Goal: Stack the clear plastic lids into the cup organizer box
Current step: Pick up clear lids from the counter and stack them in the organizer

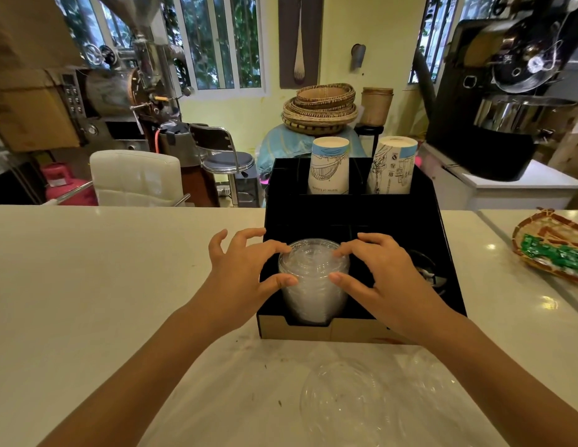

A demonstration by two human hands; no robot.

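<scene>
1. Both hands cup one tall stack of clear plastic lids (313, 279): the left hand (240, 279) grasps its left side with thumb and fingertips, and the right hand (382, 279) grasps the opposite side the same way.
2. Between the hands, the stack stands in the near-left compartment of the black cardboard cup organizer box (442, 253), its top above the box wall.
3. My judgement: the stack could lean or fan apart on release, since nested lids slide easily and the compartment front is notched open toward the person.
4. Nearer than the hands, more loose clear lids (342, 398) lie on the pale surface (87, 269), still to be added.
5. Beyond the hands, two upturned printed paper cup stacks (329, 166) fill the far compartments; nothing blocks the near one.
6. Far right of the right hand sits a woven tray (539, 227).
</scene>
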